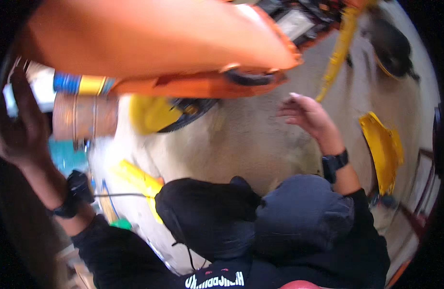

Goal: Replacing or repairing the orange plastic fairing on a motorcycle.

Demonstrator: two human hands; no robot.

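Observation:
A large orange painted body panel [149, 38], seemingly part of a vehicle, fills the upper left and middle, with a dark oval opening near its lower right corner. My left hand [22, 127] is raised at the far left edge, in shadow, its fingers stretched upward and holding nothing that I can see. Below the panel's right end, apart from it, is my right hand [308, 115]. Its slightly bent fingers point left, with a pale spot at one fingertip; no held thing shows. Both wrists wear dark bands.
A rusty drum [70, 115] and a blue and yellow drum [89, 85] are at the left. Yellow curved panels [380, 149] lie on the floor right and left of my bent knees. A yellow-and-black piece [157, 115] lies under the orange panel. A long yellow bar [340, 53] slants at upper right.

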